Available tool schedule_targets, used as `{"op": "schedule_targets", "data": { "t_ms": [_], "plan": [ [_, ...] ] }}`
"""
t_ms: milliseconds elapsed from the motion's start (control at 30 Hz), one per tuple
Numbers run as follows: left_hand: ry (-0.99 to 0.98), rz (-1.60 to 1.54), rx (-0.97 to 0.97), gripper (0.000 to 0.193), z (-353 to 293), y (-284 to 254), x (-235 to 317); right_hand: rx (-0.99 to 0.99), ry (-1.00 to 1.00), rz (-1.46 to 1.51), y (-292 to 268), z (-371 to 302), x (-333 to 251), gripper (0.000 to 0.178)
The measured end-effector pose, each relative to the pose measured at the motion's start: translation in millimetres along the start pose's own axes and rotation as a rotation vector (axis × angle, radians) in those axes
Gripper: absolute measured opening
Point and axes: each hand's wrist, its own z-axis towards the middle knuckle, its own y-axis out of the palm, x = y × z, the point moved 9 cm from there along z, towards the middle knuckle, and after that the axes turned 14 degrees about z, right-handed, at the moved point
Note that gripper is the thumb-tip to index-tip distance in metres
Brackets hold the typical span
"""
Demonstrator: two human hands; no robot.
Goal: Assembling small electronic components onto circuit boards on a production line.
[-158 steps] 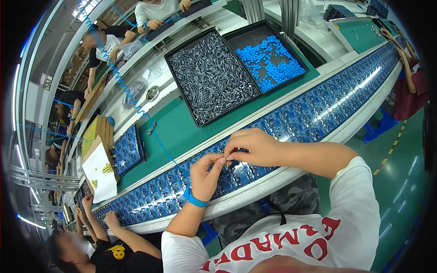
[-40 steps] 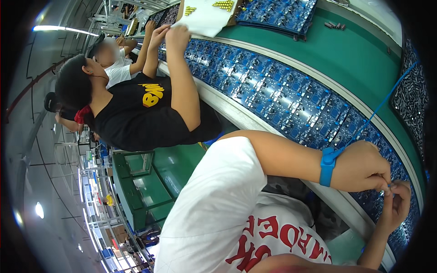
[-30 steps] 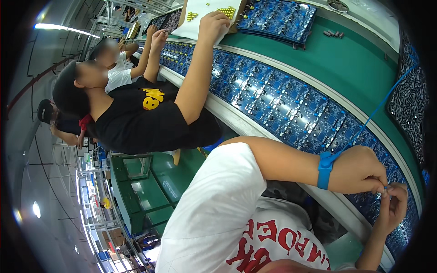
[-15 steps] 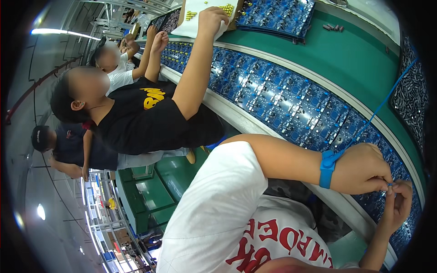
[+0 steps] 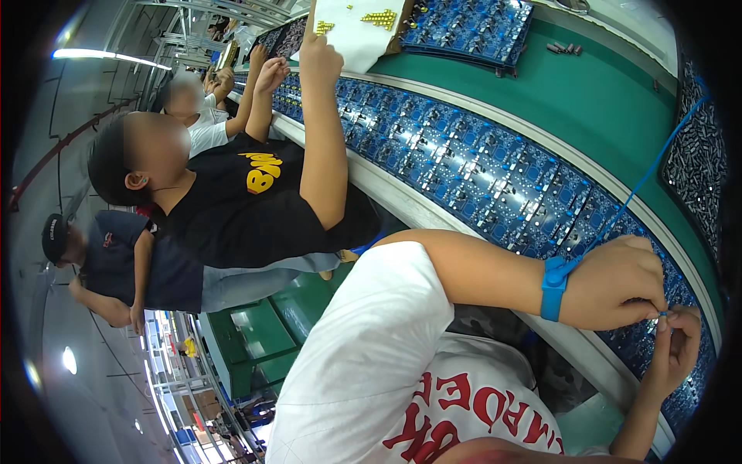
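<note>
My left hand [image 5: 621, 283] reaches in from the left, a blue wrist strap [image 5: 554, 288] around its wrist. Its thumb and fingers are pinched together at a tiny blue part [image 5: 662, 314]. My right hand [image 5: 682, 340] comes up from the lower right, and its thumb and forefinger meet at the same part. The part is mostly covered by fingertips, so its exact kind does not show. Both hands are over a long row of blue circuit boards [image 5: 464, 188] fitted with small components.
Beyond the boards runs a green work surface [image 5: 618, 100] with several small cylinders [image 5: 564, 49] and stacked blue boards [image 5: 468, 31]. A dark tray [image 5: 692, 174] of parts lies far right. A cord runs from my strap. To my left, a co-worker [image 5: 239, 205] reaches near a white-lined box [image 5: 355, 42].
My two hands stay almost still, pinched together. The co-worker's raised hand has moved left and down from the white-lined box. Another person in the background has shifted slightly.
</note>
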Motion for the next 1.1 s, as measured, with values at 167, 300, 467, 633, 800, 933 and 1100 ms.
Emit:
{"op": "schedule_targets", "data": {
  "t_ms": [167,300,467,633,800,933,1100],
  "plan": [
    [-0.006,-0.013,-0.014,0.009,-1,2,0,-0.004,-0.014,-0.008,0,-1,-1,0.013],
    [-0.012,-0.02,-0.021,0.011,-1,1,1,-0.002,-0.02,-0.01,-1,-2,-2,0.013],
    [-0.025,-0.042,-0.043,0.014,1,2,2,-0.001,-0.018,0.012,0,-2,-4,0.013],
    [-0.045,-0.07,-0.056,0.014,3,2,1,0.002,-0.007,0.044,-2,-1,-4,0.013],
    [-0.033,-0.045,-0.028,0.012,4,-1,0,-0.02,0.014,0.04,-1,4,-4,0.014],
    [0.005,-0.049,-0.047,0.011,5,-2,1,-0.002,0.02,0.047,1,3,-5,0.014],
    [0.019,-0.04,-0.054,0.011,5,-3,4,-0.003,-0.026,0.034,0,3,-10,0.015]
  ]
}}
